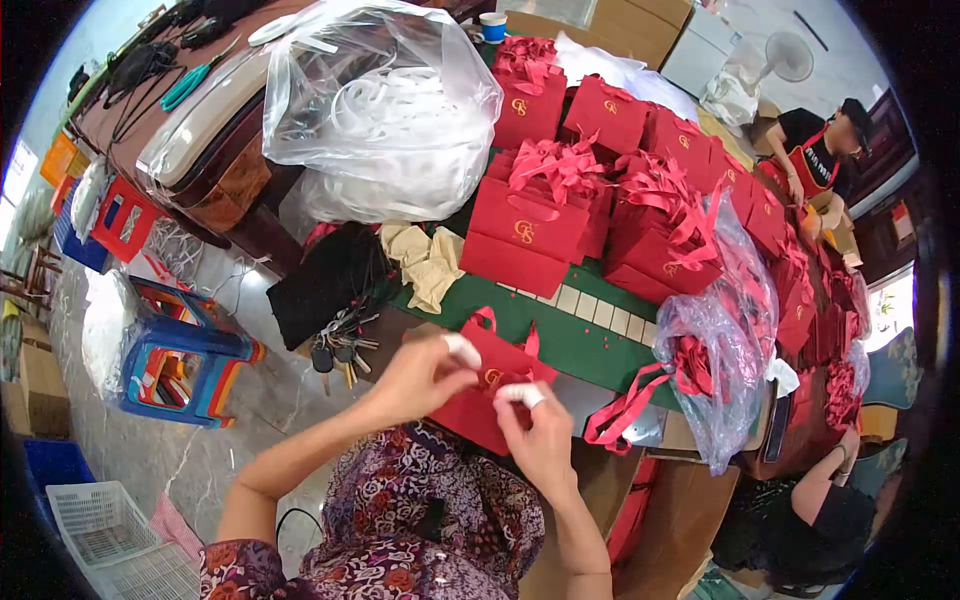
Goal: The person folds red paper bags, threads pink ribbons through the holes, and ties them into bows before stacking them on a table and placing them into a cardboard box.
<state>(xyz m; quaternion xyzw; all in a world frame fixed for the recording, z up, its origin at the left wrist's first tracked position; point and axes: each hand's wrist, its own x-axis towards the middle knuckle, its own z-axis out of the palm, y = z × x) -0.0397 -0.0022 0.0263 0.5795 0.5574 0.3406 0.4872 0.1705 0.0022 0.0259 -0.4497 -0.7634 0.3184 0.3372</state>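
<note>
A small red gift bag with ribbon handles and a gold logo lies in front of me at the table edge. My left hand is over its left side, thumb and forefinger curled toward each other, a white wrap on the forefinger. Over the bag's right side, my right hand has thumb and forefinger bent close together, also with white wrapping on the fingers. I cannot tell what, if anything, is pinched in them. Beyond the hands, a red ribbon handle stands up from the bag's top.
Finished-looking red bags stand in rows on the green table surface. A clear sack of white cord sits behind left; keys hang near crumpled paper. Bubble wrap holds ribbons. Two people are at the right.
</note>
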